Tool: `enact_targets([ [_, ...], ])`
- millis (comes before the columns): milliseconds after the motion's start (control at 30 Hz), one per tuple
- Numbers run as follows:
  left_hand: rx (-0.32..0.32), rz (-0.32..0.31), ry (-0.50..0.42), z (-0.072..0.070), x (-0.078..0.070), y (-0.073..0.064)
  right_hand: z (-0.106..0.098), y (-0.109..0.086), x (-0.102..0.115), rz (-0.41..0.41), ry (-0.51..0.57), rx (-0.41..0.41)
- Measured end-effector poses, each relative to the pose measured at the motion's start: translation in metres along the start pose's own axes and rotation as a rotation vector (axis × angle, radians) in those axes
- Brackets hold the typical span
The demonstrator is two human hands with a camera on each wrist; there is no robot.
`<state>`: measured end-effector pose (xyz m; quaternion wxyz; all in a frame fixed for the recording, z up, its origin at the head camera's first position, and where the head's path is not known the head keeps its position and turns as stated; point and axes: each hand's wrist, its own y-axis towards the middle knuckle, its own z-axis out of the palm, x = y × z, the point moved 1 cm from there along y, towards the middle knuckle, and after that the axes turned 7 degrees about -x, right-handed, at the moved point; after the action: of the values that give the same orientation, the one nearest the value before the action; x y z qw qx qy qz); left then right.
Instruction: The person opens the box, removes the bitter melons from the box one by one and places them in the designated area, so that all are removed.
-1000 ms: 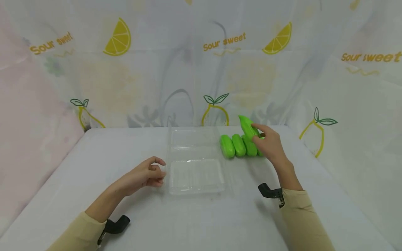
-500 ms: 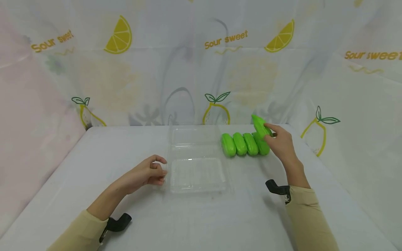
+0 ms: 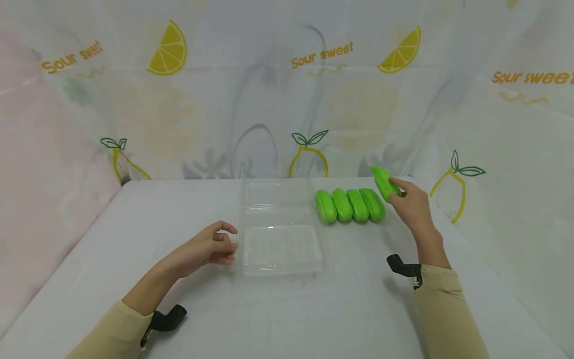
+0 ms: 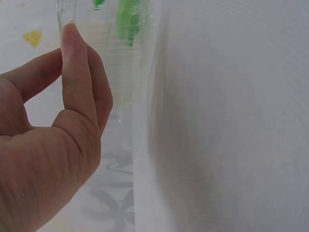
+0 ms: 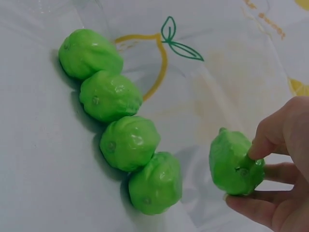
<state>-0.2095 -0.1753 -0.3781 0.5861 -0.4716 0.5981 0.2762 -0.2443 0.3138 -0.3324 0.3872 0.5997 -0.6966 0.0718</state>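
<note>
In the head view my right hand [image 3: 411,207] pinches a bright green, ridged bitter melon [image 3: 384,183] between thumb and fingers. It is held at a tilt, pointed end toward the back. To its left, several like bitter melons [image 3: 342,205] lie side by side in a row. The right wrist view shows the held bitter melon [image 5: 231,164] apart from the end of that row [image 5: 155,183]. My left hand [image 3: 207,249] pinches the left rim of a clear plastic box [image 3: 282,275], which stands with its lid [image 3: 275,195] folded back. The box's rim [image 4: 65,12] shows at the thumb tip.
A white cloth covers the table [image 3: 287,319]. Behind it hangs a printed curtain [image 3: 215,99] with lemons and lettering, which also runs along both sides. A black wrist camera [image 3: 168,319] sits on the left cuff, another wrist camera [image 3: 403,268] on the right.
My right hand has moved right with the bitter melon, from above the row to past its right end, uncovering the melons behind. My left hand stays at the box.
</note>
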Motion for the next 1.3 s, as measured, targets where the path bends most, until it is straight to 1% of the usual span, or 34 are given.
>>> enact_targets([
  [233,0.007,-0.016,0.014,-0.001,-0.001,-0.003,-0.002,0.0,-0.006,0.013,-0.008,0.01],
  [433,0.02,-0.007,0.005,-0.003,-0.002,-0.005,0.002,0.001,-0.012,0.003,-0.047,-0.01],
  [567,0.024,-0.009,0.0,-0.002,-0.003,-0.006,0.006,0.001,-0.018,0.013,-0.052,0.009],
  [800,0.019,-0.032,-0.01,-0.002,-0.004,-0.004,0.013,0.001,-0.027,0.045,-0.077,0.03],
  [1067,0.027,-0.046,-0.028,-0.002,-0.002,-0.002,0.017,0.002,-0.035,0.058,-0.108,0.084],
  [1167,0.036,-0.042,-0.038,-0.002,-0.002,-0.002,0.018,0.002,-0.036,0.05,-0.117,0.107],
  [1300,0.049,-0.03,-0.043,-0.003,-0.002,-0.003,0.019,0.002,-0.038,0.062,-0.126,0.151],
])
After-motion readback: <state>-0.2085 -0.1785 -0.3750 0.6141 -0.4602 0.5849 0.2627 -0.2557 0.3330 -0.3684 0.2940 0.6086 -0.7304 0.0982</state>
